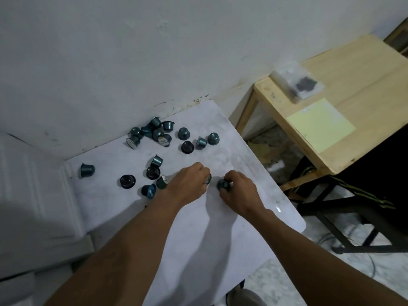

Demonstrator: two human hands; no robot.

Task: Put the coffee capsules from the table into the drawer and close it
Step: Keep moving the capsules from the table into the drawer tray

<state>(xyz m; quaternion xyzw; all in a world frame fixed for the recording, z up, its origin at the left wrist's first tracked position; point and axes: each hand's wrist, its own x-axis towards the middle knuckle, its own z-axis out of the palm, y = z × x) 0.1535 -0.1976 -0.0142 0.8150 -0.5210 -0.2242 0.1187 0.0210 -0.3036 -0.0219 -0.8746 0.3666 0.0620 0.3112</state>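
Several teal and dark coffee capsules lie scattered on the white table [231,217]. A cluster of capsules [152,132] sits by the wall, and a lone capsule [86,170] lies at the far left. My left hand [189,183] curls its fingers round a capsule [208,178] that is mostly hidden under them. Just to its right, my right hand [239,192] pinches a teal capsule [223,185] on the tabletop. More capsules [152,172] lie just left of my left hand. No drawer shows in this view.
A light wooden side table [344,111] stands to the right, carrying a yellow paper sheet [320,125] and a clear bag [297,81]. Dark metal legs [331,219] and a cable cross the floor below it. A white wall runs behind the table.
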